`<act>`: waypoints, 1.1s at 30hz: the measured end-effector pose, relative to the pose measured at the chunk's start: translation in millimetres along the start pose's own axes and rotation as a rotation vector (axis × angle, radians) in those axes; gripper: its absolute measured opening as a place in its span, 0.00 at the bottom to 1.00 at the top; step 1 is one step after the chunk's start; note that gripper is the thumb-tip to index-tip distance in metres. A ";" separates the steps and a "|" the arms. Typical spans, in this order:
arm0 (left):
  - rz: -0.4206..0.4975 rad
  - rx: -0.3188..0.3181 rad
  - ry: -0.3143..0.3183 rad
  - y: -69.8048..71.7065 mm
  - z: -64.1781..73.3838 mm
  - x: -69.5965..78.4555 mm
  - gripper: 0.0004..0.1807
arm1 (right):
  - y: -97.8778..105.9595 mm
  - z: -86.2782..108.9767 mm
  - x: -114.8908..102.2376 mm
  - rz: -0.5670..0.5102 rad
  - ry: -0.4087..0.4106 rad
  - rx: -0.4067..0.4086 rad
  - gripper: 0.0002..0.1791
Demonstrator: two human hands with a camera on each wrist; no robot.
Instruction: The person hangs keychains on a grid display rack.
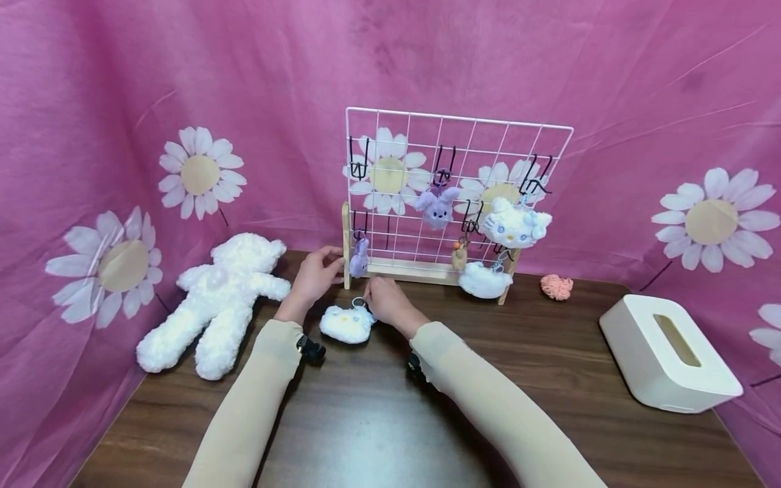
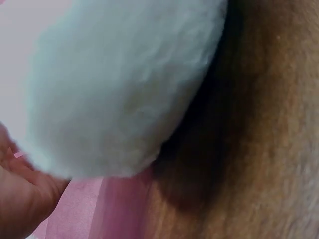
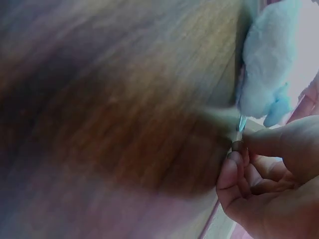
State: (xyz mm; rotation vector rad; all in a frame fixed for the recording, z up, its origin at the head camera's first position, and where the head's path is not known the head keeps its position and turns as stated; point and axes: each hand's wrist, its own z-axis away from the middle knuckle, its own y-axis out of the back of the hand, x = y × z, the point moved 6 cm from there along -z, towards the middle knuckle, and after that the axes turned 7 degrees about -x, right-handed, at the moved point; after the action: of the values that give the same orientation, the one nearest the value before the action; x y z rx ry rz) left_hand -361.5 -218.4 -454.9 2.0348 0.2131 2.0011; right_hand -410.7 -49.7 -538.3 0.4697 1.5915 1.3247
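Observation:
My left hand is at the left wooden post of a white wire grid rack, its loosely bent fingers reaching the post's edge. In the left wrist view a blurred white plush covers much of that hand. Low in front of the rack, my right hand pinches the light blue strap of a white cat-face plush keychain between thumb and fingertips. The plush is by the tabletop, left of this hand, with a ring at its top.
Black hooks on the rack carry purple bunny keychains, a brown one and white plush ones. A white teddy bear lies at the left. Rightward are a pink-orange heart-shaped piece and a white tissue box.

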 end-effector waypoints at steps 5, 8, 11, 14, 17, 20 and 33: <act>0.001 0.002 -0.001 0.4 0.2 0.9 0.21 | 17.7 11.3 -13.7 -0.090 -0.091 -0.038 0.08; 0.005 0.010 -0.018 0.8 0.0 1.5 0.21 | 24.4 17.3 -20.9 -0.141 -0.145 -0.039 0.09; 0.012 0.010 -0.029 0.2 0.1 1.6 0.20 | 20.0 12.8 -20.2 -0.164 -0.192 -0.058 0.11; 0.005 0.007 -0.026 -0.2 0.5 1.2 0.20 | 7.9 2.4 -13.5 -0.144 -0.214 -0.088 0.12; -0.001 0.013 -0.019 0.9 1.1 0.6 0.20 | -2.7 -6.8 -8.6 -0.102 -0.212 -0.121 0.14; 0.000 0.017 -0.020 2.4 1.0 0.8 0.20 | -9.4 -13.3 -4.9 -0.035 -0.198 -0.120 0.15; -0.015 0.006 -0.020 -0.4 0.1 1.8 0.21 | -3.5 -12.8 5.2 0.059 -0.159 -0.095 0.21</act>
State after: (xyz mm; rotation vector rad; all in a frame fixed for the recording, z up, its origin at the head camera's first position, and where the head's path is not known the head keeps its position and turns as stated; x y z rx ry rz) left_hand -361.3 -217.5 -453.3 2.0501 0.2303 1.9729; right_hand -423.0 -53.5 -544.6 0.5527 1.3871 1.3658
